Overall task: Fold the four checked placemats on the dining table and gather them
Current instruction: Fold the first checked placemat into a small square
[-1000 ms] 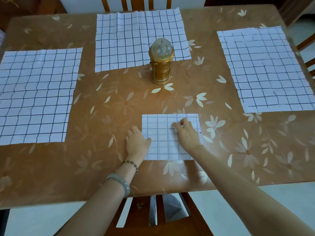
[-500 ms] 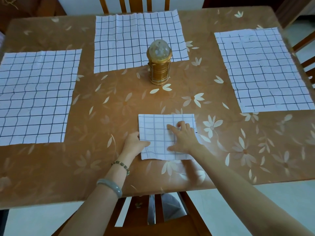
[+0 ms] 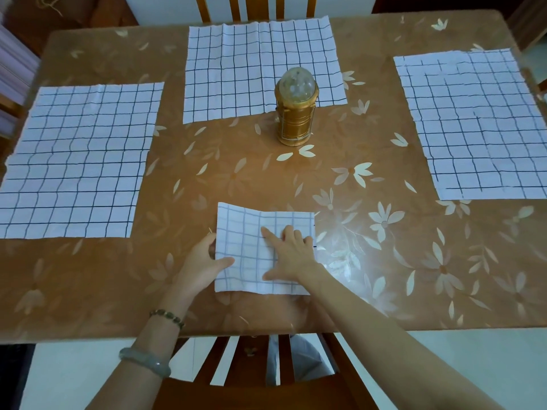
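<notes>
A folded white checked placemat [image 3: 245, 232] lies near the table's front edge. My left hand [image 3: 204, 258] grips its left edge, thumb on top and fingers under the cloth, and that edge is lifted a little. My right hand [image 3: 291, 255] presses flat on its right half, fingers spread. Three unfolded checked placemats lie flat: a left placemat [image 3: 77, 161], a far placemat [image 3: 254, 63] and a right placemat [image 3: 473, 122].
A gold lantern with a clear dome [image 3: 296, 109] stands at the table's middle, overlapping the far placemat's near edge. The brown flower-patterned table [image 3: 370, 261] has wooden chairs at the near side [image 3: 266, 380] and far side [image 3: 254, 7].
My left hand has slid under the folded placemat's left edge and raised it. My right hand has shifted slightly left and flattened on the cloth.
</notes>
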`<state>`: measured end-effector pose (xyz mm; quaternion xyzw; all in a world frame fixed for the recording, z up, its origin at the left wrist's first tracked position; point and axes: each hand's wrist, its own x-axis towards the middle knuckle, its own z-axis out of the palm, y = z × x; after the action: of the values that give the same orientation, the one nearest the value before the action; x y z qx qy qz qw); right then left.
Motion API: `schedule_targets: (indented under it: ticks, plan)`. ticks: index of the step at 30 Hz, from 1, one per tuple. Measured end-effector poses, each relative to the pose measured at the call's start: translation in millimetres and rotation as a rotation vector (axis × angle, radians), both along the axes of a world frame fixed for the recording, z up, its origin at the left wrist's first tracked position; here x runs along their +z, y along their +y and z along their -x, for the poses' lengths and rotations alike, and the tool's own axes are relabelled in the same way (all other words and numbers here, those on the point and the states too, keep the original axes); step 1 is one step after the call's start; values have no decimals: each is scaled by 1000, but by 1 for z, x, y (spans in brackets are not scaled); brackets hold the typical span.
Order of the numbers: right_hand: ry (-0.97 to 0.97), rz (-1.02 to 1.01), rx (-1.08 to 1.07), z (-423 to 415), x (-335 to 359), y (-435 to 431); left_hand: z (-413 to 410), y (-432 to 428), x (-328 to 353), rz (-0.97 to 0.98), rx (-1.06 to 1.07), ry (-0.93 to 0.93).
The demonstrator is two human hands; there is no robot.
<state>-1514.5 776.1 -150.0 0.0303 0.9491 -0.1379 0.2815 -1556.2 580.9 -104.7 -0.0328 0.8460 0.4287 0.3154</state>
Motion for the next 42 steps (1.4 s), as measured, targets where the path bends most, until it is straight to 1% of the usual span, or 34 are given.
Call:
schedule_targets:
  ticks: [4,7,9,10,12,14,15,17,18,20,21,23,27,28,29,31,33,35,38,42]
  plan:
    - [-15,-26,0,2,1,-2,-3,10,9,-39,-39,35]
    - [-6,-24,1,2,1,-2,-11,30,17,-68,-142,102]
    - [19,27,-25,1,2,1,-16,47,23,-31,-244,152]
    - [32,94,-71,-1,1,3,-18,56,24,-8,-279,161]
    - [61,347,-276,-6,1,11,-22,73,22,34,-340,172]
    - [127,647,-609,-12,3,23,-25,88,17,82,-395,173]
    - [169,765,-772,-15,4,29,-27,95,12,111,-426,172]
    - [236,895,-989,-20,4,44,-33,108,2,170,-473,157]
    - [249,936,-1052,-22,4,50,-36,114,-3,197,-490,148]
    - [213,1002,-1137,-24,3,56,-42,123,-10,243,-511,129]
    - [192,997,-1151,-24,2,56,-44,127,-13,252,-510,131]
    - [170,917,-1145,-24,1,55,-47,133,-17,242,-501,140]
    - [205,733,-1134,-20,-2,54,-51,138,-22,143,-442,65]
    - [210,701,-1131,-19,-3,53,-49,134,-22,129,-426,76]
    - [216,671,-1124,-17,-4,53,-44,128,-23,137,-420,140]
    - [225,629,-1113,-15,-5,53,-29,110,-25,200,-436,379]
    - [233,615,-1111,-16,-5,54,-12,93,-30,271,-519,572]
    - [257,620,-1107,-17,-4,54,0,80,-36,355,-699,650]
    - [302,593,-1059,-17,-5,52,11,69,-48,459,-955,662]
    - [281,564,-982,-14,-8,53,19,64,-58,520,-1059,665]
